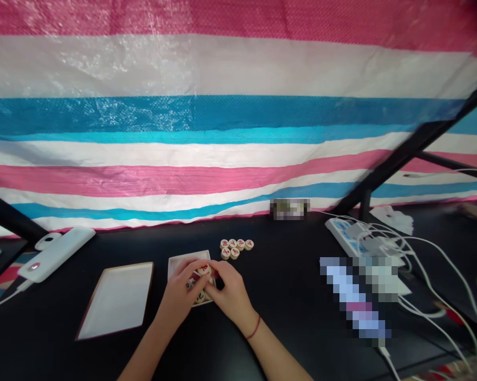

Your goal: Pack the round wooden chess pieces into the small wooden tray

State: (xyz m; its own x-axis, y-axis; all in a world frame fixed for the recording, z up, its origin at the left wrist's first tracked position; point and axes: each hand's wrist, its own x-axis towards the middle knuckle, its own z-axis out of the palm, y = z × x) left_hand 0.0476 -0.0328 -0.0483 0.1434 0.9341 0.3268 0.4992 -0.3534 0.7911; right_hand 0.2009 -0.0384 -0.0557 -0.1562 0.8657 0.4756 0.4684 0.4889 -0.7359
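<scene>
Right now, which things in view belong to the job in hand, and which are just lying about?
In the job:
Left hand, right hand
Open box, pieces inside
Six red-marked xiangqi pieces outside it
Shallow white tray, likely its lid

Lying about:
White power strip, far left
Blue-marked power strip, right
White cables
Crumpled white sheet

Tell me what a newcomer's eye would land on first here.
Probably the striped sheet in pink, white and blue, filling the upper half of the view. Next, the left hand and right hand meeting over a white box on the black table, a red-marked disc showing between their fingers. Just beyond the right hand sit six more red-marked discs.
</scene>
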